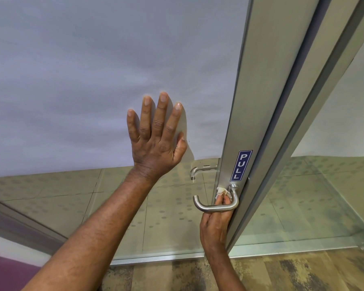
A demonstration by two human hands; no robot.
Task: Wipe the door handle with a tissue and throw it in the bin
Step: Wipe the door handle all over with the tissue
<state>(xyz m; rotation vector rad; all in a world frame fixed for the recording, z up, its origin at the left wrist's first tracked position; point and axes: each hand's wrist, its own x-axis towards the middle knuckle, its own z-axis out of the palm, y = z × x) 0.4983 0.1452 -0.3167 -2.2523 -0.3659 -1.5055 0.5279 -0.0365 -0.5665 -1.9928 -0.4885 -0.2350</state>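
1 glass door (93, 59) fills my view, my left hand (156, 143) pressed flat and open on its frosted panel. On its metal frame (261, 101) sit 1 blue PULL sign (241, 165) and 1 steel handle (214, 207). My right hand (215, 219) pinches 1 white tissue (222, 191) against that handle.

The glass door (93, 70), frosted above and clear below, carries the metal door handle (210, 208) on its grey metal stile (259, 101), just under a blue PULL sticker (241, 165). Patterned wood-look floor (303, 271) runs along the door's bottom rail, nothing visibly lying on it.
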